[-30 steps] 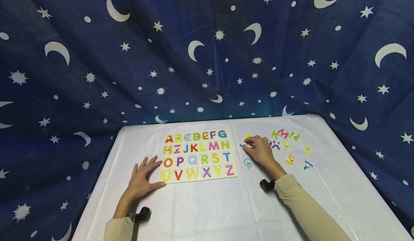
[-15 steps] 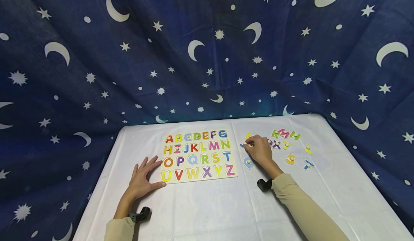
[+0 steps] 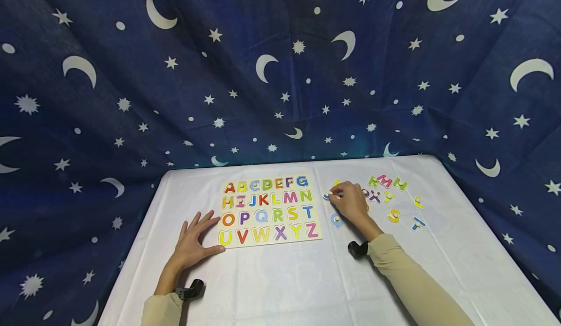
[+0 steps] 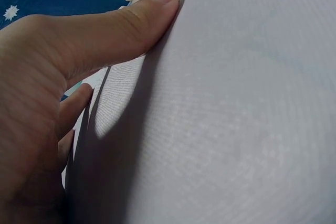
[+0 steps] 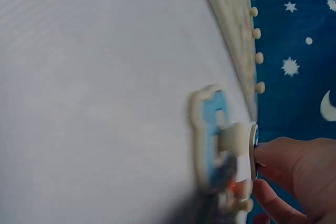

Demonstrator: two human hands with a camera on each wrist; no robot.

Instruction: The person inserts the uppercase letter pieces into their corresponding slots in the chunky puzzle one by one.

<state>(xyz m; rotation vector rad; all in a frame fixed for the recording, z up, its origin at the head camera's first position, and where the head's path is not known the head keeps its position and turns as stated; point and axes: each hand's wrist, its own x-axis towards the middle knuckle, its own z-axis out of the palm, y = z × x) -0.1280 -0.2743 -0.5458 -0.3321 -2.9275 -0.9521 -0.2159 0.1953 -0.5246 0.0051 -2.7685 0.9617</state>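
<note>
A wooden alphabet puzzle board (image 3: pixel 272 224) lies on the white table in the head view. My left hand (image 3: pixel 193 245) rests at its left side, fingers spread along the edge and thumb (image 4: pixel 157 3) against the near corner. Right of the board, my right hand (image 3: pixel 350 202) pinches a blue letter piece (image 5: pixel 255 135) between thumb and fingers; its shape is mostly hidden, perhaps a J. Close by lie a blue Q piece (image 3: pixel 336 220), a yellow piece (image 3: pixel 336 183) and an orange piece (image 3: pixel 367 208) partly under the hand.
Several loose knobbed letters lie farther right, among them a pink M (image 3: pixel 384 180), a purple X (image 3: pixel 374 196), a yellow S (image 3: pixel 393 215) and a blue T (image 3: pixel 418 224). A blue star-patterned curtain (image 3: pixel 280 73) hangs behind the table.
My right hand has shifted slightly left, its fingertips drawn together on the blue piece. An orange piece now shows beside that hand. My left hand and the board stay put.
</note>
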